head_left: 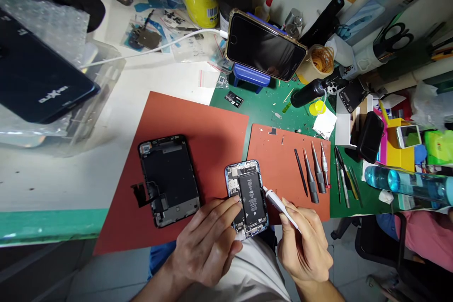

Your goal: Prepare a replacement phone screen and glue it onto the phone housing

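An opened smartphone body (252, 198) with a blue frame lies near the mat's front edge, its black battery and circuit boards bare. My left hand (208, 238) grips its lower left side, fingers laid over the edge; a small whitish bit shows by the fingertips. In my right hand (306, 240) is a white pen-shaped tube (281, 206), pinched between thumb and fingers. Its narrow tip meets or nearly meets the phone's right edge. To the left lies the detached screen (171, 179), back side up, with a flex cable sticking out.
Several screwdrivers (310, 177) and tweezers (342, 179) lie on the right. A phone (265, 47) with a white cable leans on a blue stand behind the reddish mats (215, 122). At far right are a water bottle (406, 184) and a person's pink sleeve (428, 240).
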A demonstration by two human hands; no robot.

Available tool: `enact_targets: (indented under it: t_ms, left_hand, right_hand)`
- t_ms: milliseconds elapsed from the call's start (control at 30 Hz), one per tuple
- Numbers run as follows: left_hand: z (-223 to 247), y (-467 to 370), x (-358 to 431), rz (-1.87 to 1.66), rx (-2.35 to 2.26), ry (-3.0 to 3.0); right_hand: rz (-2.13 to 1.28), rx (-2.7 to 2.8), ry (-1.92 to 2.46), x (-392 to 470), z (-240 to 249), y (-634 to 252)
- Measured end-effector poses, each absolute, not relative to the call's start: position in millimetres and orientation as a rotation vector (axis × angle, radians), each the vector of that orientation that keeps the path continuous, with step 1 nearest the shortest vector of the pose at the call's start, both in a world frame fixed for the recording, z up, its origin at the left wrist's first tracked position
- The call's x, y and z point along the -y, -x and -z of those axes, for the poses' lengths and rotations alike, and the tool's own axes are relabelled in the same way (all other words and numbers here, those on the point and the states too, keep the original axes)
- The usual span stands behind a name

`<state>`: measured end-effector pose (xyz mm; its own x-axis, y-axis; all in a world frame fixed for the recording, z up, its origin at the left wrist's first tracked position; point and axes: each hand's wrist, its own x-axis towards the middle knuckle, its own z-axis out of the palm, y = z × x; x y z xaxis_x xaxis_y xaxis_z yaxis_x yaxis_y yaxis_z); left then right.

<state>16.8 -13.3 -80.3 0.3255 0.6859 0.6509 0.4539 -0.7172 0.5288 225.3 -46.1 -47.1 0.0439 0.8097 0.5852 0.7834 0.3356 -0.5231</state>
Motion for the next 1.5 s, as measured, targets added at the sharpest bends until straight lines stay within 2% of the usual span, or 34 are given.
enact_targets:
  t_ms: [1500]
  left_hand:
    - [88, -19, 16, -1.385, -1.017, -2.315]
  right_hand:
    - [0.012, 1.691, 1.477, 64, 47, -227]
